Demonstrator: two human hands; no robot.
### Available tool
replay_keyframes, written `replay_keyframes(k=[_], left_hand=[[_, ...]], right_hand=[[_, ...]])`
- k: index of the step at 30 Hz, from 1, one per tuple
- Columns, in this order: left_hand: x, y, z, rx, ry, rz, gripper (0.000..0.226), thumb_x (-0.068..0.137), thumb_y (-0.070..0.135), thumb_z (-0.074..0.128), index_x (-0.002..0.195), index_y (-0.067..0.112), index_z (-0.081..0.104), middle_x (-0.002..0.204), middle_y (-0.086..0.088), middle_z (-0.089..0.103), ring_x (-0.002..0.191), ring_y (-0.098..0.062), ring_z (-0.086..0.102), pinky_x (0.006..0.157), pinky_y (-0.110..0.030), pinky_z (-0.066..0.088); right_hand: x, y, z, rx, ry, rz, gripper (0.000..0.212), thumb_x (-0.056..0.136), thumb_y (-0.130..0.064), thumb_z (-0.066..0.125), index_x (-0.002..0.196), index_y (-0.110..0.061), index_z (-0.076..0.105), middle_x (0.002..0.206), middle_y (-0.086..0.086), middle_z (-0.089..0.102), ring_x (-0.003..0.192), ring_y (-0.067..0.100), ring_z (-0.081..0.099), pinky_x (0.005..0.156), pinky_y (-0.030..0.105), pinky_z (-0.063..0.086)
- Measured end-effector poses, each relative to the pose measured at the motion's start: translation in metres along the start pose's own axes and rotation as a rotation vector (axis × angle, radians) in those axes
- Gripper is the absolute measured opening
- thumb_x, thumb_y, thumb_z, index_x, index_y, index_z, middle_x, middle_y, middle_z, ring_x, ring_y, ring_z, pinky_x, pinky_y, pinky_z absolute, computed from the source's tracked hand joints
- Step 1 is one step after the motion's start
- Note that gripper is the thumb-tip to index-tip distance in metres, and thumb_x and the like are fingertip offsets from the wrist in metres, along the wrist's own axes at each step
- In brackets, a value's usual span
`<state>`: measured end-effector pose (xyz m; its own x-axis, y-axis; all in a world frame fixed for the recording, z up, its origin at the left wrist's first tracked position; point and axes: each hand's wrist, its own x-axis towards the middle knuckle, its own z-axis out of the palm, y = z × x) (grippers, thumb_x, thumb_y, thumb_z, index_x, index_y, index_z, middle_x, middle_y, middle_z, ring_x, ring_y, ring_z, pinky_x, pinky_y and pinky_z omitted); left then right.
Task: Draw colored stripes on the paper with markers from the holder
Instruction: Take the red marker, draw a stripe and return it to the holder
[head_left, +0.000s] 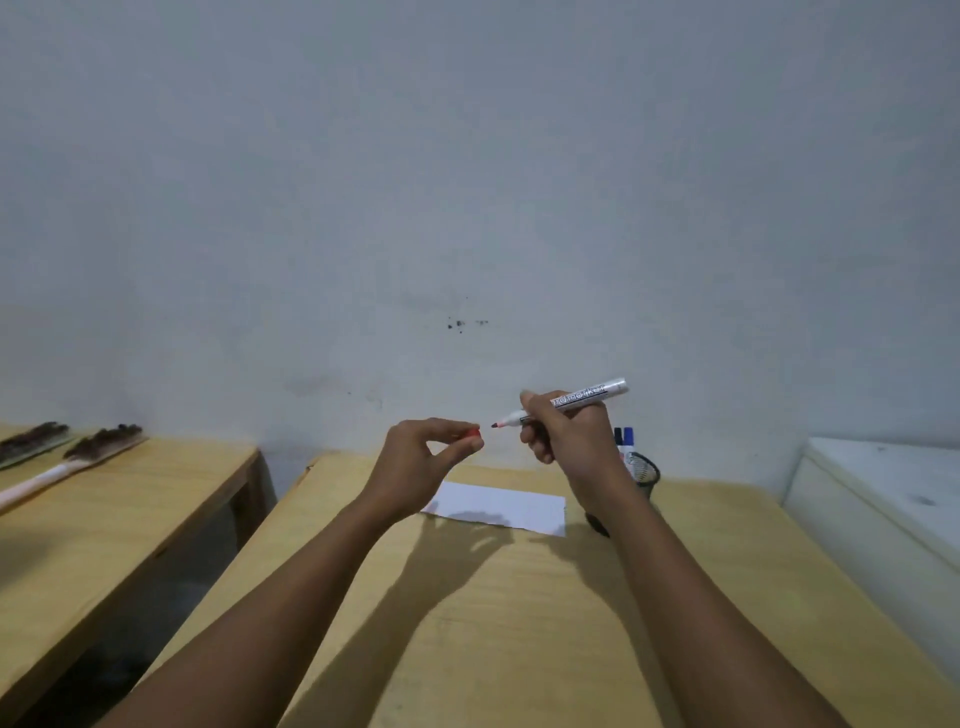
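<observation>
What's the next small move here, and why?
Probably lower the right hand so the uncapped red marker reaches the paper: its red cap is off, pinched in the left hand, and the sheet looks blank.

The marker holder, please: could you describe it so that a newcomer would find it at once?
Start at the middle wooden table and its white paper. Just right of the paper, behind the right hand, stands the holder: a small black mesh cup, with capped markers sticking up.

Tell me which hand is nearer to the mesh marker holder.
Right. The right hand, gripping the uncapped marker, is raised just left of the holder and overlaps it in view. The left hand, pinching the red cap, sits farther left, beyond the paper.
</observation>
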<state>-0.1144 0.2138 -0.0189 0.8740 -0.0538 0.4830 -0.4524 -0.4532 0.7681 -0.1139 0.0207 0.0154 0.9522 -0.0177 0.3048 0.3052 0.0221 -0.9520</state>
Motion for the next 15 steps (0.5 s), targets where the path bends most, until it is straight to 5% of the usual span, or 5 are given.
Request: replay_keyframes(k=[8, 13, 15], left_hand=[[-0.008, 0.097, 0.016, -0.093, -0.011, 0.184, 0.023, 0.083, 0.037, 0.072, 0.102, 0.025, 0.077, 0.096, 0.012, 0.076, 0.092, 0.002, 0.067, 0.082, -0.032, 0.055], [-0.011, 0.123, 0.022, -0.005, 0.029, 0.283, 0.022, 0.082, 0.033, 0.075, 0.101, 0.022, 0.077, 0.095, 0.007, 0.077, 0.087, 0.008, 0.065, 0.073, -0.01, 0.048], [-0.012, 0.131, 0.025, 0.029, 0.103, 0.383, 0.019, 0.08, 0.031, 0.077, 0.098, 0.023, 0.077, 0.088, 0.012, 0.075, 0.083, 0.011, 0.063, 0.073, -0.014, 0.047]], right_hand=[[-0.038, -0.068, -0.04, -0.044, 0.011, -0.108, 0.027, 0.098, -0.017, 0.067, 0.075, -0.003, 0.072, 0.06, 0.01, 0.063, 0.048, 0.017, 0.048, 0.045, 0.023, 0.039], [-0.053, -0.087, -0.054, -0.073, -0.009, -0.139, 0.027, 0.097, -0.022, 0.07, 0.077, -0.004, 0.075, 0.061, 0.009, 0.061, 0.052, 0.016, 0.049, 0.049, 0.024, 0.039], [-0.054, -0.089, -0.054, -0.026, -0.007, -0.127, 0.03, 0.097, -0.025, 0.071, 0.074, -0.006, 0.074, 0.058, 0.006, 0.056, 0.05, 0.014, 0.045, 0.048, 0.022, 0.037]])
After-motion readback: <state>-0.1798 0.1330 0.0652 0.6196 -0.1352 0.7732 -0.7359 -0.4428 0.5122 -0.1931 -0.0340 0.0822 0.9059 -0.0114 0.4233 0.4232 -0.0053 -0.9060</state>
